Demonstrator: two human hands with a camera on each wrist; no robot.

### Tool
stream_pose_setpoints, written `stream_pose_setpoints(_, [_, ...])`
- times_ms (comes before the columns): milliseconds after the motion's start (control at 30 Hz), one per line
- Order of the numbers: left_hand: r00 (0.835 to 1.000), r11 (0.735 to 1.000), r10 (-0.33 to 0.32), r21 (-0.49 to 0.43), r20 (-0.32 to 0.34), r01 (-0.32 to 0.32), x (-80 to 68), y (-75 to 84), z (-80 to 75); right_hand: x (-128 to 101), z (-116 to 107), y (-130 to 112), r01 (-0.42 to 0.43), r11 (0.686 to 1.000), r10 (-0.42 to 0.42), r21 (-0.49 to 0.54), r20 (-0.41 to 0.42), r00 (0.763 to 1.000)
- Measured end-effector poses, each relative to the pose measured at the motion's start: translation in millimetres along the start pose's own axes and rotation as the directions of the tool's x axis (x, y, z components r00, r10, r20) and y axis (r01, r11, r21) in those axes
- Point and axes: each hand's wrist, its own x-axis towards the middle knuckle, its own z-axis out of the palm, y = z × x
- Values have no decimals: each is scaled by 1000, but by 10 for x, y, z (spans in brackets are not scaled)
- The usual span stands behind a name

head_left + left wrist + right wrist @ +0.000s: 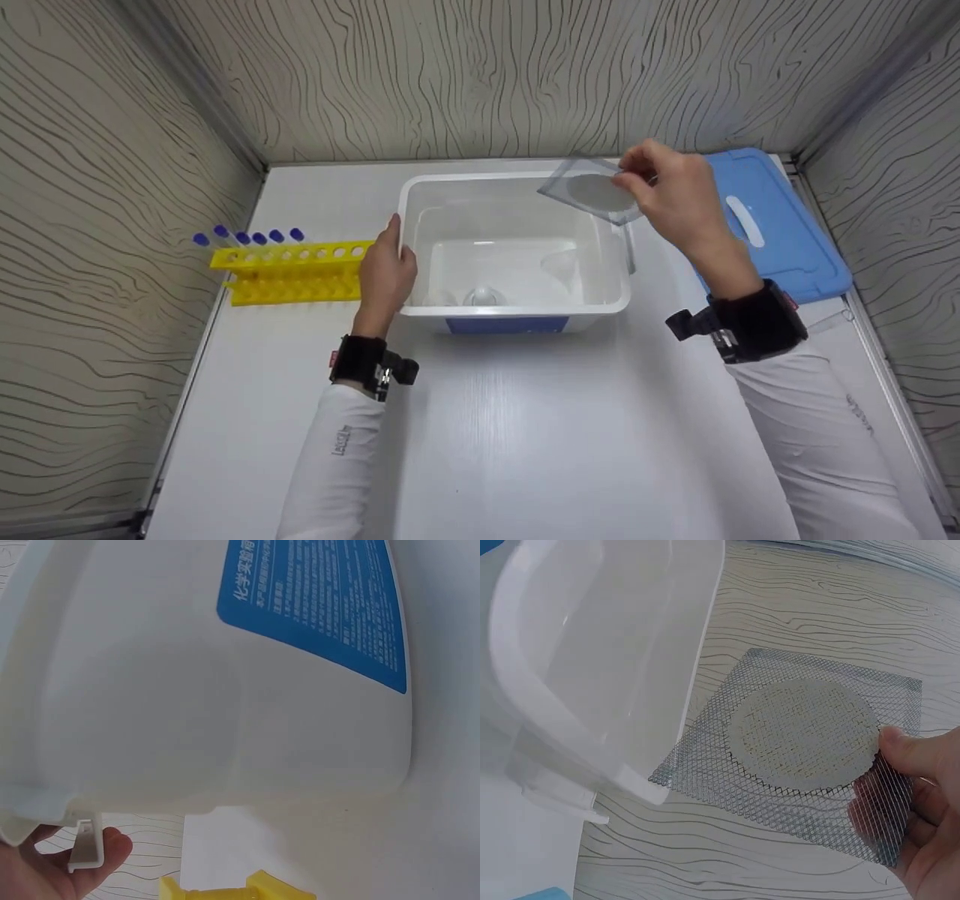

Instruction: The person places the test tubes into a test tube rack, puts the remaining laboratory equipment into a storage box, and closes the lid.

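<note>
A white plastic bin [409, 199] stands on the table, open at the top, with a blue label [319, 604] on its front wall. My left hand [386, 274] rests against its left rim and wall, fingers fairly straight; the fingertips [112, 847] show under the rim's clip. My right hand [667, 191] pinches a square wire gauze [592, 193] with a pale round centre [804, 733] at one corner, holding it tilted above the bin's back right corner [592, 690]. Clear glassware [484, 295] lies on the bin's floor.
A yellow tube rack [289, 271] with several blue-capped tubes [247, 237] stands left of the bin, close to my left hand. The bin's blue lid [772, 221] lies at the right. Patterned walls enclose the table on three sides.
</note>
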Motion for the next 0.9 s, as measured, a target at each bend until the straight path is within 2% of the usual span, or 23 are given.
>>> stream_pose_setpoints(167, [1000,1000,3,9,-2,-3,1,-13,-17,99,191,-103,3,999,-5,32,77,997])
stream_pose_setpoints(300, [1000,1000,-20,2,3,20,-8,-19,-23,183,363,-176,-28,1000,26,8,202,979])
stream_pose_setpoints(433, [1000,1000,-7,6,-9,7,-7,-13,-22,249,531,-204,-46,998,57,-40,331,942])
stream_pose_setpoints(633, [1000,1000,-2,-4,-9,2,-13,1,-16,298,776,-207,-38,996,76,-86,491,868])
stream_pose_setpoints(900, [1000,1000,-20,-1,-5,20,-7,3,-24,354,1023,-276,-6,995,68,-103,608,791])
